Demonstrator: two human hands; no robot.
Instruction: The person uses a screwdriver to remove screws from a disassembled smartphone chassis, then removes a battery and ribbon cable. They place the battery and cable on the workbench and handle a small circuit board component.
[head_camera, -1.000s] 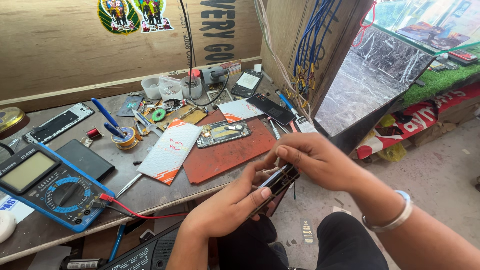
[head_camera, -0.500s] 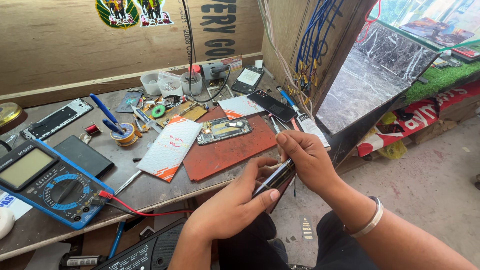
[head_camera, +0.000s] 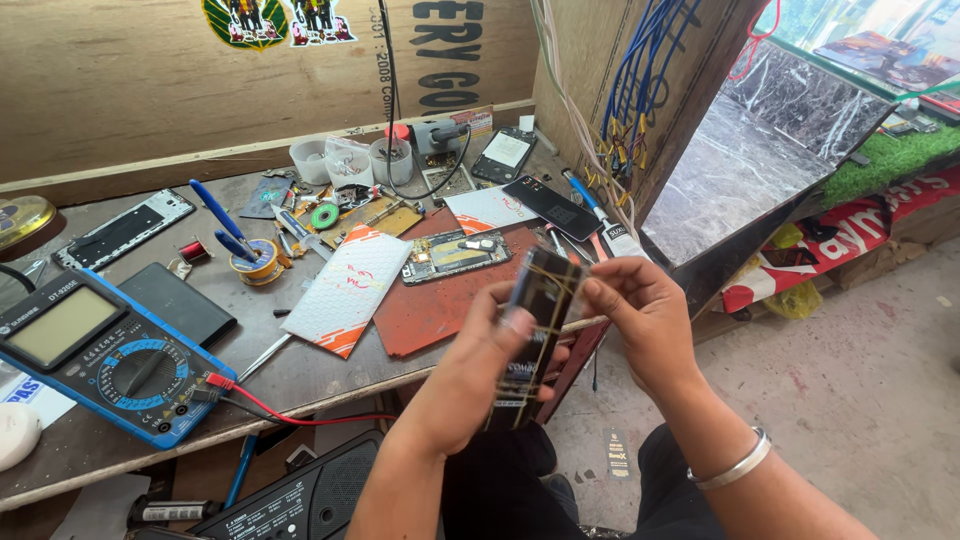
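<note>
My left hand (head_camera: 478, 372) and my right hand (head_camera: 640, 318) both hold a black phone (head_camera: 535, 330) upright in front of me, past the bench's front edge. Thin elastic bands are wrapped around the phone. My left thumb presses on its face and my right fingers pinch its upper right edge. A metal bangle (head_camera: 735, 466) sits on my right wrist. Behind the phone, an opened phone body (head_camera: 450, 256) lies on a red-brown mat (head_camera: 430, 305) on the workbench (head_camera: 300, 370).
A blue multimeter (head_camera: 100, 350) with red and black leads lies at the left. A white padded envelope (head_camera: 345, 285), solder spool (head_camera: 255, 262), blue tweezers (head_camera: 220, 220), small plastic cups (head_camera: 345, 160) and other phones (head_camera: 550, 205) crowd the bench. Blue wires (head_camera: 640, 80) hang on the right panel.
Both hands have lifted the phone from low beside the bench edge to upright in front of me, its banded face now turned toward the camera.
</note>
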